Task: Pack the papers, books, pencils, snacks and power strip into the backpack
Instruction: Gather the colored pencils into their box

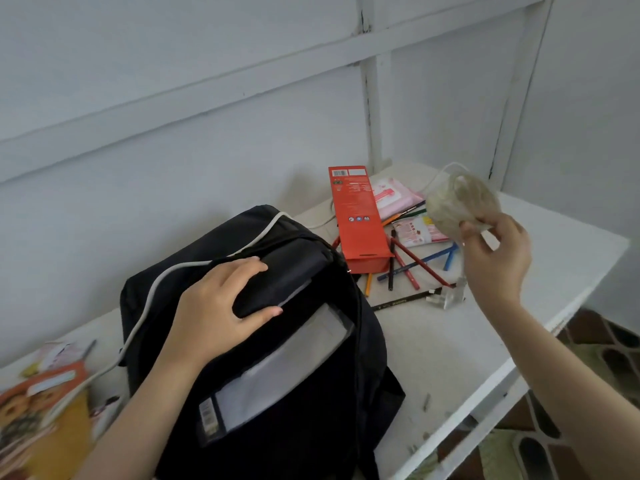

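Red box, loose pencils just beside backpack

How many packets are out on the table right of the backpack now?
3: a pink packet behind the red box, a smaller packet among the pencils, and a clear-wrapped packet held up in the right hand. Others may hide behind the box.
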{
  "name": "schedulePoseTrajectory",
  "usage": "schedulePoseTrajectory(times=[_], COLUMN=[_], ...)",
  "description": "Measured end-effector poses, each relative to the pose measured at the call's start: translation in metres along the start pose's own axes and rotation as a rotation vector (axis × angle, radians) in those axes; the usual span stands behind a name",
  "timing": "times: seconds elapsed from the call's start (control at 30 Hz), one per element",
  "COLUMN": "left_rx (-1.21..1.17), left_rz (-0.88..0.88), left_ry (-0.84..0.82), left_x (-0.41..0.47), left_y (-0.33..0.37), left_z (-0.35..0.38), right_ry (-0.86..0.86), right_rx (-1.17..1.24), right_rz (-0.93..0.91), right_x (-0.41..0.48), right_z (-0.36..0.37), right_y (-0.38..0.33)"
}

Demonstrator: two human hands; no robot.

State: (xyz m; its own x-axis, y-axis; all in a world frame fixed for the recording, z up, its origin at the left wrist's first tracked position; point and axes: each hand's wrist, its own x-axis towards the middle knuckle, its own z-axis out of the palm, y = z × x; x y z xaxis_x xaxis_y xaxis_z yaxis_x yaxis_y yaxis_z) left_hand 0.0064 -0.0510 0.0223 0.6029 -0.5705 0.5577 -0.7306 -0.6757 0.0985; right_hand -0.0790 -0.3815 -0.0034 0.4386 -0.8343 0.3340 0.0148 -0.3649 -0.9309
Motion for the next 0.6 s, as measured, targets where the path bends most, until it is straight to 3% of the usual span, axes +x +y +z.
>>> schedulePoseTrajectory(times=[0.17, 0.27, 0.4, 0.5, 0.6], left_rx=[0.056, 0.062, -0.076, -0.122, -0.107], left_rz=[0.012, -0.023, -0.112, -0.101, -0.082], left_ry=[-0.129, -0.084, -0.031, 0.006, 0.017], left_x=[-0.013, -0.017, -0.017, -0.016, -0.017], left_y=[-0.008, -0.014, -0.019, -0.023, -0.022], left_z=[-0.014, -0.023, -0.028, -0.031, -0.034], right_ry=[-0.127, -0.227, -0.384, -0.587, -0.684], right_rx=[0.175, 0.240, 0.148, 0.135, 0.025], right_rz=[-0.175, -0.371, -0.675, -0.713, -0.656], right_x=[-0.046, -0.078, -0.120, -0.146, -0.152], right_z=[0.006, 0.009, 0.009, 0.013, 0.019], right_y=[-0.007, -0.002, -0.008, -0.005, -0.001])
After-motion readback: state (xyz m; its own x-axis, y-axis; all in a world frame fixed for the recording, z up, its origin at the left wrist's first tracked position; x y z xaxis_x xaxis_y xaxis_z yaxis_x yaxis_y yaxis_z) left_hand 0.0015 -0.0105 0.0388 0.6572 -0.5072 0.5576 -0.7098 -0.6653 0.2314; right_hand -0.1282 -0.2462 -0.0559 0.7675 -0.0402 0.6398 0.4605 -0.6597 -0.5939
